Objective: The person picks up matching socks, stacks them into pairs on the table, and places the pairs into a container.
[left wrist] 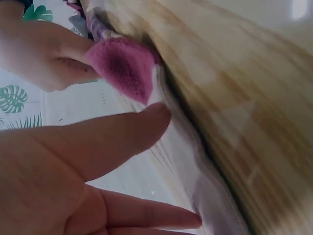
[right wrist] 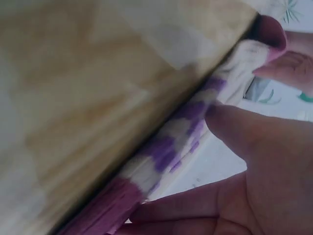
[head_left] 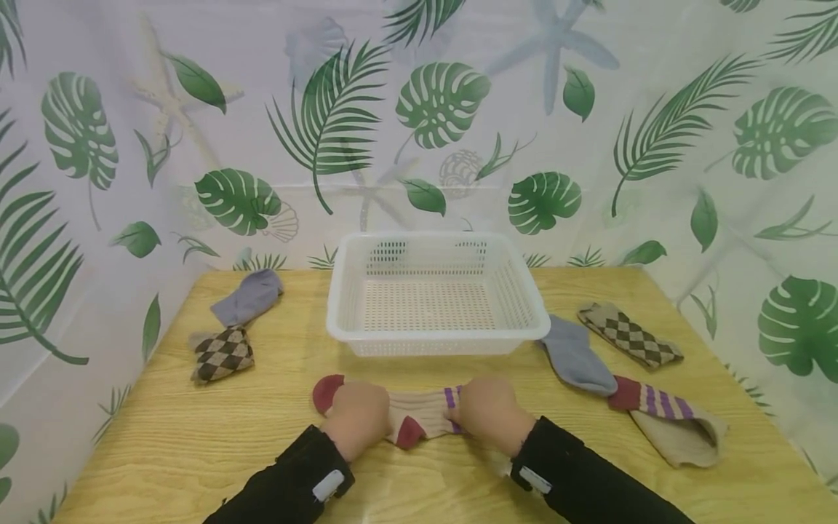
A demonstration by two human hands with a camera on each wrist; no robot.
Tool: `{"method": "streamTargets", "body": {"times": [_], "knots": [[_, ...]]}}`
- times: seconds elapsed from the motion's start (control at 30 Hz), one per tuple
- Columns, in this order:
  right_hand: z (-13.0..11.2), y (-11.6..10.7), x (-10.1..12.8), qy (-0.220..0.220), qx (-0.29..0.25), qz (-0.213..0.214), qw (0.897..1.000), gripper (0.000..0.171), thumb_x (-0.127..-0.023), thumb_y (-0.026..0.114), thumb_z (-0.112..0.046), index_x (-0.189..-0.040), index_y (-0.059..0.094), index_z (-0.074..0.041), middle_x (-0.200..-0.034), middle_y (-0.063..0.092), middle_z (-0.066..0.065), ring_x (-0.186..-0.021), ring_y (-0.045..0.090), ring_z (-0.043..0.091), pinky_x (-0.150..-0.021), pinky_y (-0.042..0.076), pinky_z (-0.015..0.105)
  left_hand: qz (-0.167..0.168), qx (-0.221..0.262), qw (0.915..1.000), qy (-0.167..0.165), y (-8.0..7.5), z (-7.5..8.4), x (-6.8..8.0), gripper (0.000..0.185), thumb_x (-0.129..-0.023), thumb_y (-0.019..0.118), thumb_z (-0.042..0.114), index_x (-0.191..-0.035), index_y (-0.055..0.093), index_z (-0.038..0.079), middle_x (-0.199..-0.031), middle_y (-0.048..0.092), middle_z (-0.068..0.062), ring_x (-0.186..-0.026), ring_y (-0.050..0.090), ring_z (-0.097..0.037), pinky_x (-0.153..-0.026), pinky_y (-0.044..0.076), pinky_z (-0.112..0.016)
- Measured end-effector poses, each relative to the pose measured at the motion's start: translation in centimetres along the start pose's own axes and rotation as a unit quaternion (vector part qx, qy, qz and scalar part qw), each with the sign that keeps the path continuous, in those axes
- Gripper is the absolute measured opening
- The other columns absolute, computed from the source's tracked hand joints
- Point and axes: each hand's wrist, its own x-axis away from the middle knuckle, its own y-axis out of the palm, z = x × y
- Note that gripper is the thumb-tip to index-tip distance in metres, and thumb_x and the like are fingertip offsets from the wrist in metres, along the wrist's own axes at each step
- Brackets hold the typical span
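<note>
A beige ribbed sock [head_left: 425, 407] with maroon toe and heel and purple cuff stripes lies across the table in front of the basket. My left hand [head_left: 360, 415] holds it near the toe end; in the left wrist view the thumb [left wrist: 156, 117] lies against the fabric near the maroon heel. At the striped cuff, my right hand [head_left: 487, 407] grips the sock, its thumb [right wrist: 220, 120] on the purple stripes and its fingers farther along by the maroon band. The fingertips are partly hidden in the head view.
Behind the hands stands a white perforated basket [head_left: 425, 336]. On the left lie a grey-blue sock [head_left: 247, 297] and an argyle sock [head_left: 224, 355]. To the right are another grey-blue sock [head_left: 576, 356], another argyle sock [head_left: 630, 335] and a matching striped beige sock [head_left: 681, 433].
</note>
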Motion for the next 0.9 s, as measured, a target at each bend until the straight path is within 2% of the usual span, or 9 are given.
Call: {"method": "streamTargets", "body": {"times": [0.13,0.3,0.4,0.5,0.6,0.73,0.83,0.9], "knots": [[1.2,0.2,-0.6,0.022,-0.064,-0.010,0.998,0.054,-0.087,0.064,-0.052,-0.058,0.057,-0.007,-0.060,0.052,0.003,-0.056,0.050,0.017,-0.051,0.047,0.036,0.020,-0.004,0.9998,0.006,-0.1,0.8,-0.4,0.019,-0.074,0.070,0.017,-0.063,0.063,0.004,-0.064,0.059,-0.006,-0.063,0.056,-0.021,-0.054,0.049,-0.039],[2.7,0.7,-1.5,0.019,-0.063,-0.033,0.997,0.063,-0.084,0.063,-0.061,-0.057,0.062,-0.004,-0.069,0.061,0.010,-0.068,0.060,0.025,-0.061,0.052,0.040,0.039,0.002,0.9991,0.018,0.2,1.4,-1.5,0.013,-0.072,0.069,0.014,-0.064,0.064,0.005,-0.066,0.061,-0.007,-0.063,0.057,-0.021,-0.056,0.050,-0.039],[3.1,0.9,-2.0,0.022,-0.055,-0.049,0.997,0.068,-0.082,0.061,-0.067,-0.059,0.064,-0.003,-0.075,0.063,0.014,-0.073,0.062,0.028,-0.066,0.054,0.043,0.034,0.003,0.9993,0.013,0.3,1.6,-2.3,0.013,-0.071,0.071,0.015,-0.066,0.065,0.005,-0.070,0.064,-0.007,-0.066,0.059,-0.021,-0.058,0.052,-0.041],[3.4,1.1,-2.4,0.033,-0.066,-0.058,0.996,0.069,-0.080,0.061,-0.069,-0.068,0.067,-0.001,-0.081,0.064,0.015,-0.076,0.061,0.027,-0.068,0.052,0.043,0.011,0.001,0.9999,0.000,0.1,1.7,-2.9,0.017,-0.070,0.074,0.018,-0.068,0.066,0.004,-0.072,0.064,-0.007,-0.069,0.060,-0.021,-0.061,0.053,-0.041],[3.8,1.2,-2.5,0.033,-0.089,-0.045,0.994,0.064,-0.079,0.065,-0.067,-0.068,0.064,-0.003,-0.076,0.061,0.010,-0.070,0.058,0.024,-0.063,0.049,0.040,-0.006,-0.002,1.0000,-0.005,-0.2,1.8,-3.2,0.020,-0.070,0.074,0.021,-0.070,0.066,0.003,-0.073,0.064,-0.006,-0.070,0.060,-0.021,-0.062,0.053,-0.040],[4.9,0.8,-1.8,0.032,-0.177,-0.019,0.984,0.048,-0.082,0.071,-0.052,-0.069,0.060,-0.007,-0.067,0.054,0.003,-0.061,0.051,0.018,-0.056,0.043,0.034,0.013,0.045,0.9989,0.006,-0.3,1.3,-2.9,0.015,-0.068,0.074,0.017,-0.067,0.064,0.006,-0.069,0.060,-0.005,-0.066,0.056,-0.019,-0.058,0.049,-0.038],[6.8,0.2,-0.4,0.035,-0.233,-0.015,0.972,0.040,-0.086,0.071,-0.040,-0.091,0.065,-0.002,-0.077,0.061,0.007,-0.067,0.057,0.020,-0.058,0.047,0.036,0.039,0.093,0.9946,0.023,-0.3,0.4,-2.2,0.016,-0.065,0.076,0.016,-0.067,0.062,0.009,-0.067,0.057,-0.002,-0.063,0.051,-0.017,-0.053,0.045,-0.036],[8.8,-0.1,0.8,0.046,-0.243,-0.026,0.968,0.048,-0.090,0.067,-0.038,-0.114,0.062,0.004,-0.095,0.066,0.018,-0.082,0.064,0.031,-0.069,0.052,0.044,0.055,0.107,0.9922,0.032,-0.6,-0.1,-1.6,0.019,-0.064,0.079,0.018,-0.069,0.063,0.009,-0.067,0.057,-0.001,-0.061,0.050,-0.017,-0.050,0.044,-0.035]]}}
